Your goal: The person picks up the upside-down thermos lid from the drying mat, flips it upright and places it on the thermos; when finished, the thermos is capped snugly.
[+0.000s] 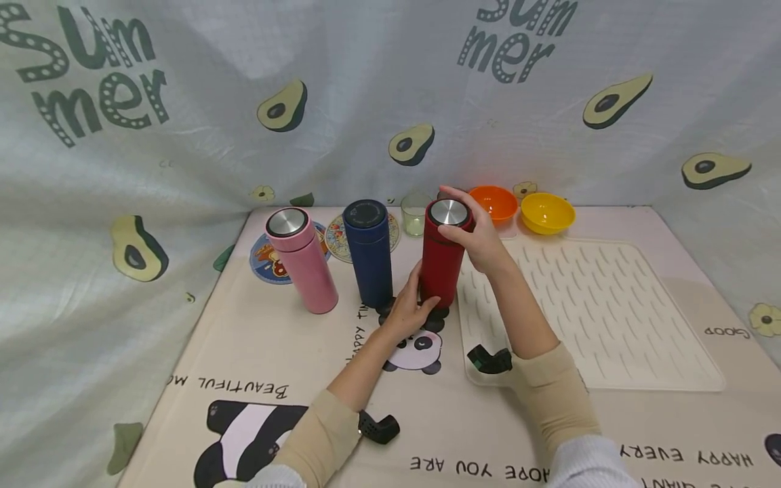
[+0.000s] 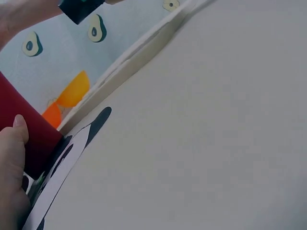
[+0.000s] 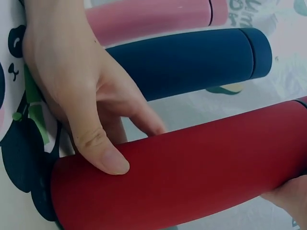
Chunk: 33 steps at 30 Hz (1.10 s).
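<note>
Frame centre: your left hand wraps red flask base; your right hand grips its lid. Blue flask just left.

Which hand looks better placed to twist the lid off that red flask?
Probably the right hand: its fingers already wrap the lid end of the red flask, while the left hand grips the base, suited to steadying it.

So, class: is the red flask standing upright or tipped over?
Upright. The red flask stands on its base on the mat. The left hand holds its bottom, the right hand grips its lid.
</note>
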Each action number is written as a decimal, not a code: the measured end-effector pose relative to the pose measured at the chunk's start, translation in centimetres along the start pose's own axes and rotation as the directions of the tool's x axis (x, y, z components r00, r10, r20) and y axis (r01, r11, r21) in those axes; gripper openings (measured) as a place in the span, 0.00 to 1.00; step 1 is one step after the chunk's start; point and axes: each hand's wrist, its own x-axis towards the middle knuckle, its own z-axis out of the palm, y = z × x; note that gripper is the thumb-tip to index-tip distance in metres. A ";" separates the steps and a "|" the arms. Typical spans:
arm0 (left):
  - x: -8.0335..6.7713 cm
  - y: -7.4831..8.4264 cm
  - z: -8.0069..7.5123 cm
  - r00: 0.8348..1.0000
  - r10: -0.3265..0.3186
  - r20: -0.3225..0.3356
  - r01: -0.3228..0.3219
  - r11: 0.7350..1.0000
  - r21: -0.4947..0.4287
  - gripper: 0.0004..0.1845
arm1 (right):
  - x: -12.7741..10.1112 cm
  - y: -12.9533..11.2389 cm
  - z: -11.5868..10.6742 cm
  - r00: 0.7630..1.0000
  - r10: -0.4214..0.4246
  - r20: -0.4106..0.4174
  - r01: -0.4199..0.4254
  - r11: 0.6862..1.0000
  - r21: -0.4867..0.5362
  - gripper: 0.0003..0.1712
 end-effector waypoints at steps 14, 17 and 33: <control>-0.5 3.4 -1.3 0.998 0.024 0.065 -0.022 0.999 -0.036 0.37 | 0.1 0.9 1.3 0.980 -0.023 -0.196 0.001 0.994 -0.111 0.32; -0.5 3.3 -1.3 0.998 0.017 0.062 -0.014 0.999 -0.042 0.37 | 0.1 1.1 1.5 0.973 -0.037 -0.227 0.002 0.988 -0.152 0.34; -0.9 1.9 -1.7 0.996 -0.089 0.005 0.089 0.994 -0.067 0.35 | -0.9 3.3 0.4 0.983 -0.015 -0.183 0.007 0.999 -0.048 0.34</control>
